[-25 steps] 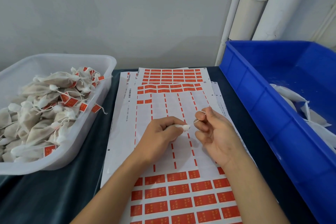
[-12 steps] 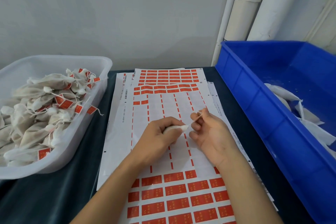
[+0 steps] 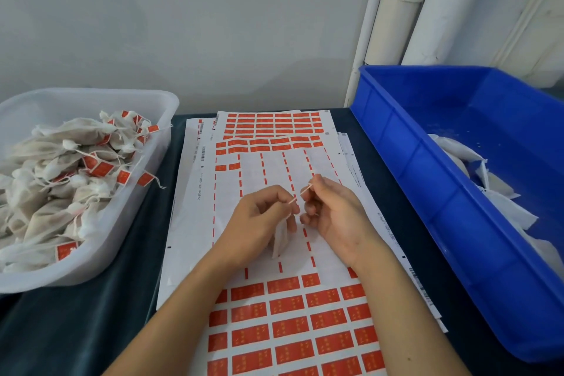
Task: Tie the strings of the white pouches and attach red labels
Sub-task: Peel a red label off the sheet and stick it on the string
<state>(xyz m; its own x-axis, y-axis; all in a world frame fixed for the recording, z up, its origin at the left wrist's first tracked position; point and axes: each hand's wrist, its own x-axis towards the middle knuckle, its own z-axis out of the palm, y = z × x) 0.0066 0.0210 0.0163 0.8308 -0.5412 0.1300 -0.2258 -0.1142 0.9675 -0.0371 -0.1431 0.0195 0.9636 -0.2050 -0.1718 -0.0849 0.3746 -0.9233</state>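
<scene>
My left hand (image 3: 259, 223) pinches the neck of a small white pouch (image 3: 280, 238), which hangs down below the fingers over the label sheets. My right hand (image 3: 332, 210) pinches the pouch's string (image 3: 305, 191), stretched taut between the two hands. Sheets of red labels (image 3: 290, 330) lie under both hands; the middle rows of the top sheet are peeled bare, with red labels left at the near and far ends.
A clear plastic tub (image 3: 158, 137) on the left holds several tied white pouches with red labels. A blue crate (image 3: 427, 192) on the right holds several plain white pouches. Dark cloth (image 3: 76, 330) covers the table. White pipes (image 3: 396, 9) stand against the wall behind.
The pouch has dropped from lying across my left fingers to hanging below them. My right hand has drawn the string out up and to the right. The view has shifted slightly.
</scene>
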